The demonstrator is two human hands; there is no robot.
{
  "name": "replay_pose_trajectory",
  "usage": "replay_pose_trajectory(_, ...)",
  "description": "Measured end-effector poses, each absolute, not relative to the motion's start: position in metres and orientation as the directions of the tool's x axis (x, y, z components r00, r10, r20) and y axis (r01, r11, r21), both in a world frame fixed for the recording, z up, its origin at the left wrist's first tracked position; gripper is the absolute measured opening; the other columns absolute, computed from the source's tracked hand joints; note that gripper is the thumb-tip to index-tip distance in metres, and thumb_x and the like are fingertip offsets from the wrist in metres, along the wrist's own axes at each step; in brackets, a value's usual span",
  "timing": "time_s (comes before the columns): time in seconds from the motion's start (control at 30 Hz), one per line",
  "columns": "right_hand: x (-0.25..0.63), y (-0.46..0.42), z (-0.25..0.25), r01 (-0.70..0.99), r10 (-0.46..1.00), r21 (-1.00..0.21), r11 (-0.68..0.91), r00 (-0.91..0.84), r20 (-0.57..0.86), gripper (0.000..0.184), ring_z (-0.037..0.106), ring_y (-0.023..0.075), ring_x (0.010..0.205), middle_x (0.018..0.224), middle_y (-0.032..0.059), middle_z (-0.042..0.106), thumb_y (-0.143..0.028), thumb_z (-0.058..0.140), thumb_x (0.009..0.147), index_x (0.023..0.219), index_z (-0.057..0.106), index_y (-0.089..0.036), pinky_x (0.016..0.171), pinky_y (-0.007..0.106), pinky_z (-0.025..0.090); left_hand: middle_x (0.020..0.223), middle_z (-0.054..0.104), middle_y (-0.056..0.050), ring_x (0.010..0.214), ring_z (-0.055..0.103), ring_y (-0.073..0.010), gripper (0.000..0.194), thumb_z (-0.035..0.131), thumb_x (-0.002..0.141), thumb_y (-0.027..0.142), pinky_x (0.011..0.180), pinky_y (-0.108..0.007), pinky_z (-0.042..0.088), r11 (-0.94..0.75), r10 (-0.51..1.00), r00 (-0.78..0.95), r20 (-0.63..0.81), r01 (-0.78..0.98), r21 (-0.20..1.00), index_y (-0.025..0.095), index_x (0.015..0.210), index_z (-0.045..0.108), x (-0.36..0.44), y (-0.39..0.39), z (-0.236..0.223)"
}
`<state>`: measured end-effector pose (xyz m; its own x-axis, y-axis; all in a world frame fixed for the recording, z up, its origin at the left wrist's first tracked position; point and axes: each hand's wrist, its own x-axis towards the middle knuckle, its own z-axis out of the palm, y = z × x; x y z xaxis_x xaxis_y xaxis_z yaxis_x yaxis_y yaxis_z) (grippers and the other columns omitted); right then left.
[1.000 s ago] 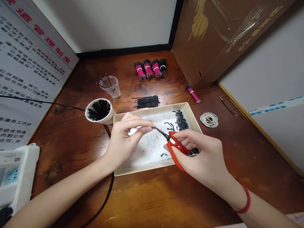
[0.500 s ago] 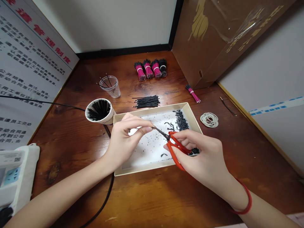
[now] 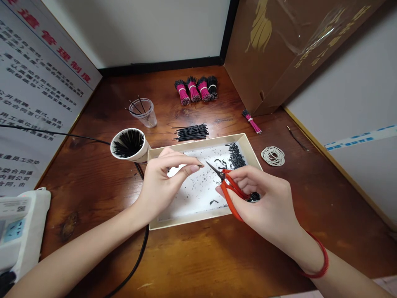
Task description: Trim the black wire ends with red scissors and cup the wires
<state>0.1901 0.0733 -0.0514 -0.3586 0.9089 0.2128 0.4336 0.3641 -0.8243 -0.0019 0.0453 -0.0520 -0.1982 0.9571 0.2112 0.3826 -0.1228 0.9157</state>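
My left hand (image 3: 170, 176) is closed in a pinch above the shallow cardboard tray (image 3: 198, 221). Between thumb and forefinger is a thin wire (image 3: 201, 165), mostly hidden, with only its end showing past the fingertips. In my right hand (image 3: 263, 198) are small scissors (image 3: 231, 188) with red handles and dark pointed blades. The blade tips lie just right of the wire's end, apart from it. Black trimmings (image 3: 236, 156) are heaped along the tray's right side, and tiny bits are scattered over its white bottom.
Behind the tray lie loose black wires (image 3: 192, 132) and several banded bundles (image 3: 192, 90). A paper cup (image 3: 117, 154) full of black wires and a clear cup (image 3: 150, 118) stand left. Rubber bands (image 3: 273, 156) and a small pink bundle (image 3: 251, 122) lie right. A cable (image 3: 143, 248) runs at left.
The scissors have drawn back slightly to the right, and their tips have come away from the wire's end. My left hand keeps its pinch almost in place.
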Motion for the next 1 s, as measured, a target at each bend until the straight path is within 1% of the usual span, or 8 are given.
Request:
replay_pose_trajectory(0.13, 0.183, 0.077, -0.047, 0.238, 0.938, -0.950, 0.204, -0.325, 0.120, 0.019, 0.064, 0.0134, 0.060, 0.073, -0.0005, 0.068, -0.020, 0.075, 0.073, 0.081, 0.059, -0.023, 0.056, 0.026, 0.057, 0.070, 0.074, -0.001, 0.066, 0.056, -0.0173, 0.008, 0.074, 0.075, 0.018, 0.059, -0.031, 0.043, -0.087, 0.972, -0.175, 0.157, 0.356, 0.930, 0.025, 0.074, 0.078, 0.000, 0.044, -0.051)
replay_pose_trajectory(0.23, 0.176, 0.077, -0.046, 0.108, 0.940, -0.979, 0.173, -0.315, 0.131, 0.023, 0.069, 0.0152, 0.069, 0.088, 0.0022, 0.073, -0.021, 0.075, 0.075, 0.084, 0.054, -0.024, 0.062, 0.028, 0.060, 0.065, 0.072, 0.000, 0.061, 0.054, -0.0158, 0.008, 0.075, 0.074, 0.017, 0.056, -0.029, 0.042, -0.095, 0.981, -0.121, 0.151, 0.378, 0.921, 0.025, 0.074, 0.078, 0.002, 0.042, -0.050)
replay_pose_trajectory(0.3, 0.172, 0.077, -0.047, 0.076, 0.938, -0.981, 0.179, -0.313, 0.147, 0.024, 0.071, 0.0165, 0.072, 0.086, 0.0016, 0.073, -0.020, 0.075, 0.075, 0.083, 0.053, -0.023, 0.063, 0.029, 0.060, 0.065, 0.072, -0.001, 0.060, 0.054, -0.0156, 0.007, 0.075, 0.073, 0.018, 0.056, -0.029, 0.042, -0.099, 0.985, -0.092, 0.147, 0.401, 0.911, 0.025, 0.074, 0.078, 0.002, 0.041, -0.050)
replay_pose_trajectory(0.47, 0.170, 0.075, -0.052, 0.124, 0.927, -0.957, 0.261, -0.309, 0.213, 0.026, 0.070, 0.0157, 0.072, 0.080, -0.0022, 0.069, -0.013, 0.074, 0.074, 0.081, 0.051, -0.022, 0.065, 0.029, 0.058, 0.069, 0.074, -0.002, 0.065, 0.057, -0.0172, 0.005, 0.074, 0.076, 0.020, 0.060, -0.031, 0.044, -0.098, 0.990, -0.049, 0.134, 0.449, 0.888, 0.024, 0.076, 0.078, 0.003, 0.040, -0.052)
replay_pose_trajectory(0.63, 0.175, 0.074, -0.053, 0.239, 0.887, -0.862, 0.446, -0.249, 0.390, 0.030, 0.066, 0.0132, 0.073, 0.075, -0.0049, 0.062, -0.001, 0.070, 0.071, 0.080, 0.053, -0.023, 0.069, 0.026, 0.055, 0.078, 0.076, -0.002, 0.074, 0.061, -0.0185, 0.007, 0.075, 0.075, 0.016, 0.070, -0.033, 0.044, -0.209, 0.963, -0.054, 0.263, 0.462, 0.862, 0.023, 0.075, 0.077, 0.002, 0.042, -0.053)
replay_pose_trajectory(0.77, 0.185, 0.077, -0.050, 0.266, 0.884, -0.871, 0.413, -0.347, 0.313, 0.023, 0.061, 0.0127, 0.069, 0.080, -0.0019, 0.061, -0.010, 0.069, 0.076, 0.086, 0.053, -0.023, 0.060, 0.025, 0.052, 0.078, 0.076, 0.001, 0.073, 0.060, -0.0167, 0.013, 0.071, 0.078, 0.012, 0.068, -0.032, 0.043, -0.233, 0.945, -0.098, 0.311, 0.464, 0.855, 0.024, 0.079, 0.076, 0.000, 0.041, -0.053)
replay_pose_trajectory(0.83, 0.190, 0.078, -0.048, 0.343, 0.857, -0.824, 0.451, -0.425, 0.292, 0.023, 0.057, 0.0135, 0.068, 0.081, -0.0002, 0.060, -0.015, 0.069, 0.075, 0.090, 0.053, -0.022, 0.059, 0.027, 0.051, 0.078, 0.076, 0.001, 0.074, 0.061, -0.0160, 0.014, 0.069, 0.080, 0.010, 0.071, -0.033, 0.042, -0.255, 0.933, -0.104, 0.343, 0.481, 0.839, 0.023, 0.080, 0.075, -0.001, 0.041, -0.052)
replay_pose_trajectory(1.0, 0.194, 0.078, -0.052, 0.402, 0.785, -0.707, 0.581, -0.506, 0.357, 0.020, 0.048, 0.0107, 0.058, 0.070, -0.0014, 0.054, -0.011, 0.067, 0.075, 0.088, 0.054, -0.020, 0.051, 0.024, 0.044, 0.078, 0.074, 0.001, 0.074, 0.060, -0.0158, 0.017, 0.067, 0.082, 0.008, 0.072, -0.034, 0.041, -0.260, 0.918, -0.138, 0.371, 0.499, 0.827, 0.023, 0.080, 0.074, -0.002, 0.042, -0.052)
